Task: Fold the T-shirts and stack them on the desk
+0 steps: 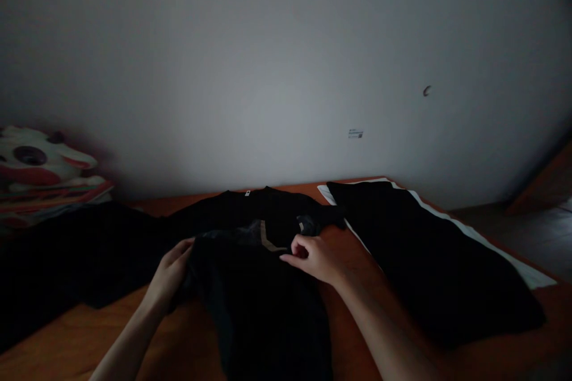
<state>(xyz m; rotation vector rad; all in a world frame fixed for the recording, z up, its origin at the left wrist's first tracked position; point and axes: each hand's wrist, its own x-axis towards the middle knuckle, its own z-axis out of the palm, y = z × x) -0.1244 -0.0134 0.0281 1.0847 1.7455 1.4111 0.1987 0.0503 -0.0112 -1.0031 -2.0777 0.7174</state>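
A black garment [272,309] hangs between my hands and spreads down toward me, with a pale beige strip [268,239] along its upper opening. My left hand [172,265] is closed on its upper left edge, the fingertips partly hidden by the cloth. Thumb and forefinger of my right hand [316,255] pinch the upper right edge beside the strip. Just behind lies a black top [223,205] with a small white neck label. Because the cloth is so dark, the kind of garment I hold cannot be made out.
Orange-brown cloth [179,339] covers the surface. At right, a flat black garment [429,262] lies over a white piece [521,268]. More dark cloth [80,244] lies at left, below a stuffed toy [49,158]. A grey wall [277,71] rises behind.
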